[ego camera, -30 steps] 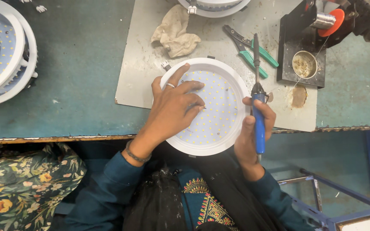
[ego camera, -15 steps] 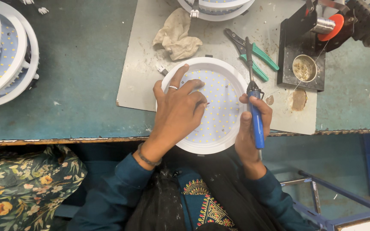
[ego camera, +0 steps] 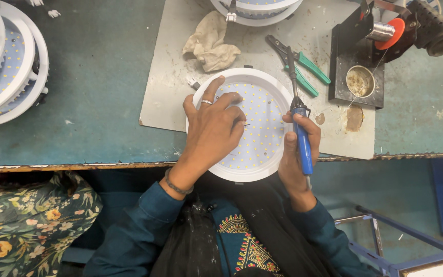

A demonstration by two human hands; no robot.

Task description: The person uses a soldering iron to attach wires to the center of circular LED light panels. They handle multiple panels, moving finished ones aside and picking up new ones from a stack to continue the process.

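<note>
Surface (ego camera: 93,118): teal, carrying grey mat (ego camera: 167,97)
Left hand (ego camera: 214,128): fingers lying flat, pressing lamp (ego camera: 262,110)
Right hand (ego camera: 294,154): fingers gripping iron (ego camera: 301,138)

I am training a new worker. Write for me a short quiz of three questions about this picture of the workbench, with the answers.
1. True or false: the left hand lies flat on the round white lamp panel dotted with small yellow chips.
2. Which tool does the right hand hold?
A. the green-handled pliers
B. the blue-handled soldering iron
C. the crumpled beige cloth
3. Fill in: the small round tin sits on a black ____ on the right side of the grey mat.

Key
1. True
2. B
3. stand
</note>
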